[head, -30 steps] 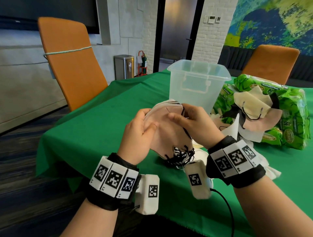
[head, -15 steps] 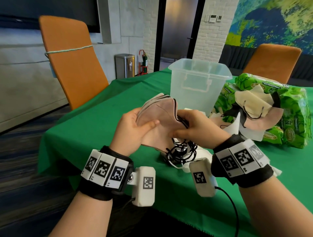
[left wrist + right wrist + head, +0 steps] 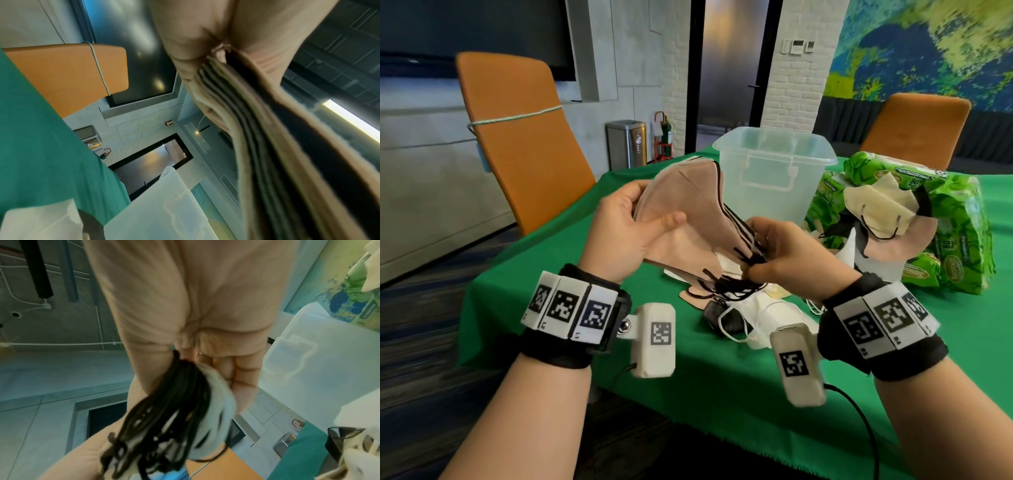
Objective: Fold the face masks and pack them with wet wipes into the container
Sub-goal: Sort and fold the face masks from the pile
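L hand [image 3: 625, 228] clamps the folded mask stack [image 3: 681, 219] upright w/ thumb across it so R hand [image 3: 787, 255] can pinch & gather the black ear loops [image 3: 736, 274], prob to tidy before the container [image 3: 774, 171]

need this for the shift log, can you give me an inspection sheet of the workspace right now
Surface: table under a green cloth.
Job's things: stack of folded masks held up in both hands; clear container open, looks empty; wet wipe packs right of it with loose masks lying on them.
Clutter: white masks and a dark one on the cloth below the hands.
Grippers: left hand grips the stack's edge; right hand pinches the black ear loops.
Cables: black cable from the right wrist camera.
Surroundings: two orange chairs, metal bin, doorway.
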Available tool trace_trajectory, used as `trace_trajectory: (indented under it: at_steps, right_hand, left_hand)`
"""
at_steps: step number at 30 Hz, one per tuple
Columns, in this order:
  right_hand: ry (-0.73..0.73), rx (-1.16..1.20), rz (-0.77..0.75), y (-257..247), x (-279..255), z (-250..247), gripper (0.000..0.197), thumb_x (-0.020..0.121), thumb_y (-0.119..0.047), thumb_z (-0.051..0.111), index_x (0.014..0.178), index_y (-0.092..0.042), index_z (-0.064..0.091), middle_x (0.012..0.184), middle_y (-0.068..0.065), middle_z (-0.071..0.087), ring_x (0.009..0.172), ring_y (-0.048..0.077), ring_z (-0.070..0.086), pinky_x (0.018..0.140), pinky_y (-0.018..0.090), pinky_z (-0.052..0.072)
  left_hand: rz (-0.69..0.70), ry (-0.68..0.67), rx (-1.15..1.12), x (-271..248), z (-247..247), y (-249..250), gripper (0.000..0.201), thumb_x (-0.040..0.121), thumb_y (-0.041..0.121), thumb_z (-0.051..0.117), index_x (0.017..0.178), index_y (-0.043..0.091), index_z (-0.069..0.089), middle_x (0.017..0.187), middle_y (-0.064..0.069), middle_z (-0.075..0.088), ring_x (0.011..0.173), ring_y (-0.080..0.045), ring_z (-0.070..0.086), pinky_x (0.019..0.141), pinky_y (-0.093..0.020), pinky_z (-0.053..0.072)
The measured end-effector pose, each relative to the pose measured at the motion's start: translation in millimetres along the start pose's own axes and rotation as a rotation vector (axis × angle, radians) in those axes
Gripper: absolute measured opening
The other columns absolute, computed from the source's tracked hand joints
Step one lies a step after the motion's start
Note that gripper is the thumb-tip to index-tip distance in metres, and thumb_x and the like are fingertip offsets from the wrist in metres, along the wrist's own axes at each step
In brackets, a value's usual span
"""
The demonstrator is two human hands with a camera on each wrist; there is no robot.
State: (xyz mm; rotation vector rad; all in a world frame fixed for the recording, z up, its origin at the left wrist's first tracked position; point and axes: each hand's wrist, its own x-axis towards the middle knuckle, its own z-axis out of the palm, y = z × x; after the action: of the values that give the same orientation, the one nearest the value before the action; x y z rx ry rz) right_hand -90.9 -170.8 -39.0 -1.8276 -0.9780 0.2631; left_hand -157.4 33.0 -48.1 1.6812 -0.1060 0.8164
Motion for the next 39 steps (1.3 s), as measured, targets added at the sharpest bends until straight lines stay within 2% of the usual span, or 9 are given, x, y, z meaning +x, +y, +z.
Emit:
trace_trajectory:
  at_steps: [6,10,14,17,23,26,30,34,39]
  right_hand:
    - [0.035,0.041,0.021,-2.9,-1.5,-5.5,0.039,0.073,0.02,0.059,0.098,-0.009,0.054,0.068,-0.006,0.065,0.061,0.006,0.058,0.064,0.02,0.049]
    - [0.061,-0.021,0.05,-4.0,1.0,-15.7,0.063,0.067,0.002,0.07,0.119,-0.02,0.042,0.103,0.014,0.061,0.085,0.021,0.06,0.079,0.039,0.051]
    - [0.069,0.055,0.002,-4.8,1.2,-26.0,0.073,0.059,-0.024,0.072,0.125,-0.027,0.042,0.119,0.004,0.057,0.104,0.015,0.058,0.087,0.028,0.049]
    - [0.139,0.171,-0.007,3.4,12.9,-33.1,0.055,0.074,-0.004,0.071,0.124,-0.011,0.048,0.112,0.004,0.064,0.098,0.013,0.063,0.084,0.027,0.051]
    - [0.3,0.435,0.007,21.0,45.8,-57.6,0.015,0.081,0.008,0.057,0.09,-0.002,0.064,0.081,0.004,0.072,0.073,0.018,0.069,0.067,0.028,0.057]
    - [0.437,0.515,0.03,32.9,71.1,-74.0,0.014,0.082,0.007,0.058,0.094,0.003,0.062,0.079,0.008,0.071,0.064,0.019,0.068,0.061,0.031,0.058]
    - [0.513,0.625,0.088,45.4,105.5,-94.9,0.022,0.084,0.007,0.055,0.106,0.007,0.058,0.082,0.011,0.07,0.058,0.016,0.067,0.052,0.026,0.055]
    - [0.543,0.62,0.097,43.2,130.0,-111.3,0.018,0.085,0.008,0.053,0.1,0.003,0.061,0.085,0.011,0.07,0.067,0.017,0.068,0.061,0.027,0.057]
    - [0.554,0.56,0.149,20.6,141.4,-137.7,0.025,0.085,0.002,0.058,0.11,-0.004,0.058,0.095,0.011,0.07,0.083,0.024,0.068,0.071,0.036,0.056]
  left_hand:
    - [0.024,-0.057,-0.003,15.8,5.0,6.0,0.043,0.058,0.032,0.08,0.093,0.027,0.056,0.092,0.007,0.066,0.08,-0.003,0.064,0.074,-0.025,0.053]
    - [0.034,-0.208,0.056,27.2,22.3,11.6,0.045,0.06,0.029,0.083,0.096,0.029,0.054,0.095,0.007,0.065,0.086,-0.005,0.064,0.078,-0.024,0.053]
    - [0.039,-0.398,0.126,42.1,36.6,19.9,0.036,0.067,0.016,0.078,0.093,0.027,0.057,0.087,0.011,0.064,0.077,0.004,0.06,0.075,-0.017,0.05]
    - [0.04,-0.509,0.122,56.3,49.1,24.9,0.04,0.064,0.018,0.082,0.096,0.024,0.058,0.088,0.008,0.064,0.08,0.0,0.06,0.076,-0.018,0.05]
    - [-0.013,-0.288,-0.068,97.1,74.8,4.0,0.043,0.082,0.015,0.069,0.118,0.024,0.047,0.088,-0.009,0.063,0.076,-0.011,0.061,0.069,-0.024,0.05]
    - [-0.058,-0.189,-0.246,109.6,93.0,-14.5,0.053,0.081,0.011,0.067,0.121,0.035,0.04,0.129,-0.013,0.05,0.098,-0.016,0.06,0.07,-0.024,0.052]
    - [0.038,-0.267,-0.24,123.5,113.8,-34.9,0.068,0.078,0.004,0.062,0.124,0.045,0.033,0.128,0.019,0.047,0.115,-0.004,0.051,0.091,-0.039,0.052]
    - [0.106,-0.41,-0.196,149.0,133.5,-38.2,0.067,0.085,-0.005,0.054,0.134,0.037,0.036,0.138,0.013,0.044,0.128,-0.007,0.044,0.107,-0.03,0.039]
    - [-0.147,-0.453,-0.186,193.3,148.5,-23.4,0.04,0.083,0.003,0.052,0.116,0.024,0.058,0.118,0.002,0.063,0.112,-0.012,0.058,0.103,-0.033,0.043]
